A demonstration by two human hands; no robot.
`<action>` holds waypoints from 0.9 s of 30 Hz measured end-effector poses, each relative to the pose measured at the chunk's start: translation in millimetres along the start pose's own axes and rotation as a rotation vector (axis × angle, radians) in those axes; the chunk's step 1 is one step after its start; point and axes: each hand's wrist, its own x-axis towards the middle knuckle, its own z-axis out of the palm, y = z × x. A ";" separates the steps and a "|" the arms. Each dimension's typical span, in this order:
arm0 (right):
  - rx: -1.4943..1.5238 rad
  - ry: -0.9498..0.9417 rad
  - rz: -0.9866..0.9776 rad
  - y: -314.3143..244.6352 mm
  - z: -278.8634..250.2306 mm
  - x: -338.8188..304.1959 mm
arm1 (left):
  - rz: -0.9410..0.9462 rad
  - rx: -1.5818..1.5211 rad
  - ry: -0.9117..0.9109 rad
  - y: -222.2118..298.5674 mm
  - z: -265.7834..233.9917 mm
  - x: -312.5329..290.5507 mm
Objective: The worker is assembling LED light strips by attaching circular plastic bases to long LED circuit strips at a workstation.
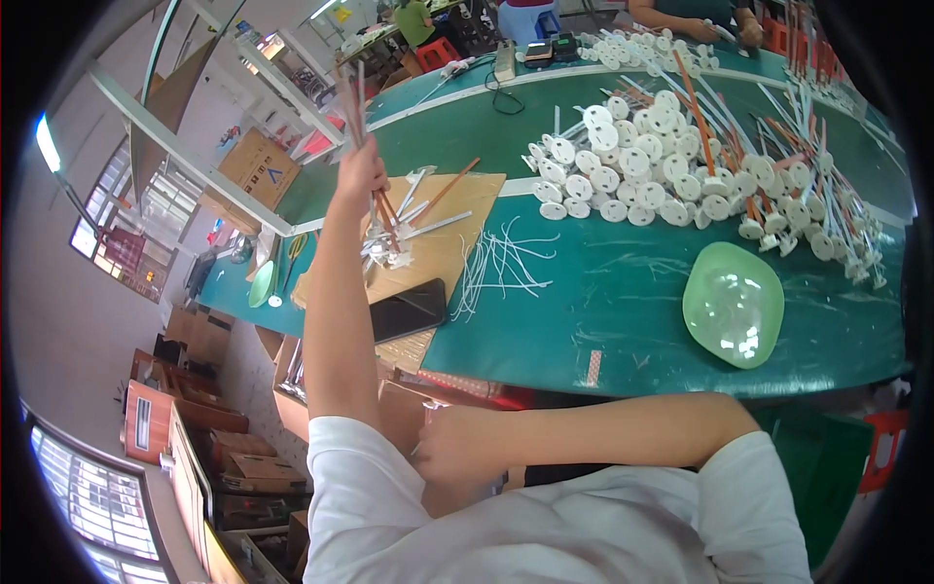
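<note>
My left hand is raised over the left part of the table, its fingers wrapped round a bundle of thin brown and grey rods. Below that fist, more rods and small white pieces lie on a flat cardboard sheet. My right hand is low by my lap, below the table edge and beside an open cardboard box. Its fingers are curled closed; a small bit of something shows at them, too small to name. A black phone rests on the cardboard's near edge.
White wire ties lie right of the cardboard. White discs on rods are heaped at the far right. A green dish sits at the right. Scissors lie far left. Across the table, another person's hand works.
</note>
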 end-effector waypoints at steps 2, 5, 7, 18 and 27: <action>0.061 0.224 -0.024 -16.2 -29.6 -27.2 | 0.034 -0.039 -0.091 16.8 -5.0 -17.8; -0.036 0.388 0.168 -34.4 -78.5 -80.9 | 0.122 -0.207 -0.335 48.6 14.5 -65.1; -0.094 0.594 0.368 -37.0 -94.8 -112.9 | 0.167 -0.349 -0.511 58.9 38.8 -98.1; 0.202 0.616 1.063 -8.4 -125.1 -137.8 | 0.311 -0.353 -0.950 10.8 147.4 -205.6; 0.125 0.715 1.028 9.3 -108.5 -149.8 | 0.416 0.047 -0.619 1.5 147.5 -219.2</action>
